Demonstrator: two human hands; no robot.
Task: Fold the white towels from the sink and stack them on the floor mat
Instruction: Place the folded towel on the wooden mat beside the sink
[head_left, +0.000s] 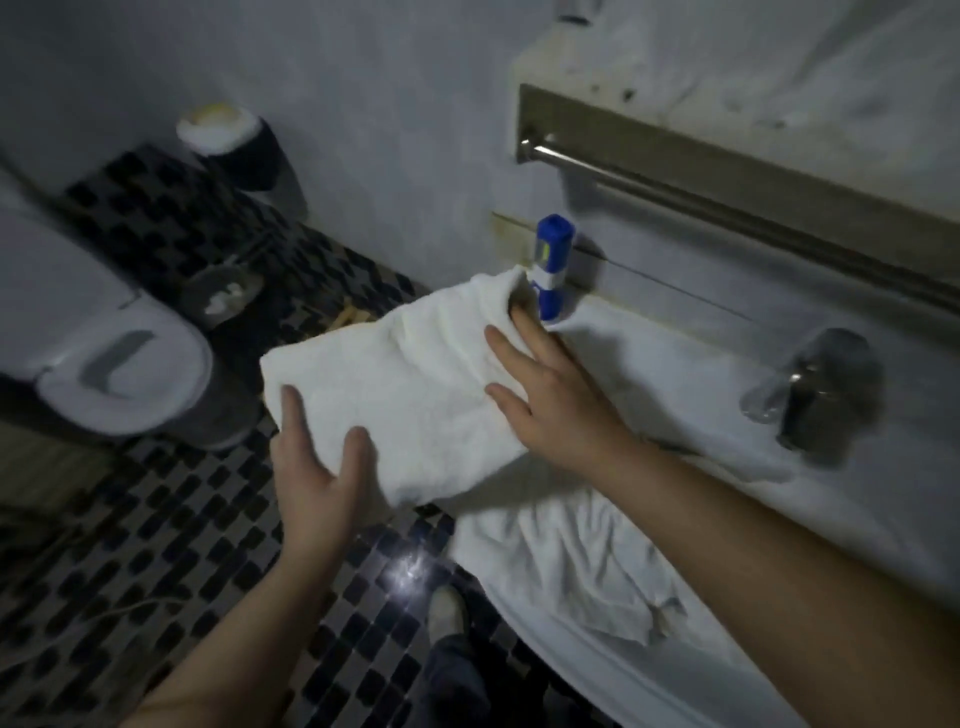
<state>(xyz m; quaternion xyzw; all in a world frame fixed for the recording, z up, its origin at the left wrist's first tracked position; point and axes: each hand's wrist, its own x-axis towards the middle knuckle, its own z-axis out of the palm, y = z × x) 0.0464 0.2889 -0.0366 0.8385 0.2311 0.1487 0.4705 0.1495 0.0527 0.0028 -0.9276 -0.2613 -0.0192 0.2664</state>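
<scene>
Your forearms fill the bottom of the view, bare, reaching out over the black-and-pale mosaic floor (171, 525). Your left hand (322, 483) has its fingers spread and curled round the near-left edge of a folded white towel (410, 384), thumb on top, so it grips the cloth from beneath. Your right hand (550, 400) lies flat on the towel's right side, fingers splayed and pressing down, gripping nothing. The towel rests half on the left end of the white sink counter (675, 374) and half overhangs the floor.

By the look of it you are finishing the fold on this one: it is already a thick, soft rectangle, terry in texture with rumpled ridges near the far corner. A second white towel (566, 566) lies crumpled and unfolded in the sink below your right arm, thinner-looking and creased.

Next you need to lift the folded piece with both hands under it so the layers do not slide apart, then carry it to the floor mat, which I cannot make out for certain in this dim view. Mind the blue bottle (551, 267) standing just beyond the towel's far corner; it is tall, narrow and probably easy to tip. A brushed metal towel rail (727, 208) runs above the counter.
</scene>
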